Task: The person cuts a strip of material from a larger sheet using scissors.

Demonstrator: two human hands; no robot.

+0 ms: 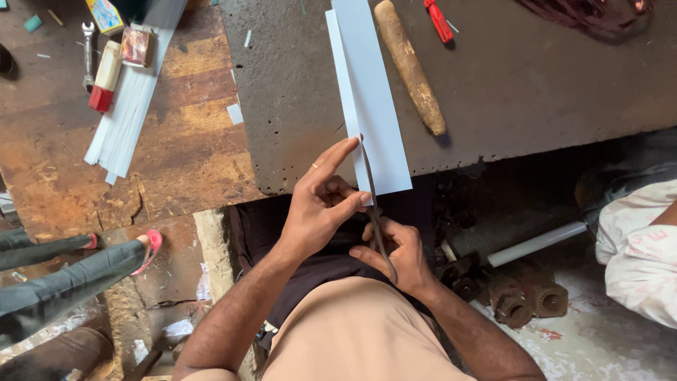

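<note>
A long pale blue-white sheet (372, 92) lies across the dark metal bench top (529, 85), its near end hanging over the front edge. My left hand (321, 204) pinches that near end, forefinger stretched along the left side. My right hand (395, 254) sits just below it, closed on the handles of dark metal shears (371, 204), whose blades run up into the sheet's near edge beside a narrow strip (342, 92) on the left.
A wooden mallet handle (410, 67) and a red screwdriver (438, 20) lie on the bench. A bundle of white strips (127, 106), a wrench (87, 49) and small boxes sit on the rusty surface at left. Another person's legs and pink sandal (151, 247) are at left.
</note>
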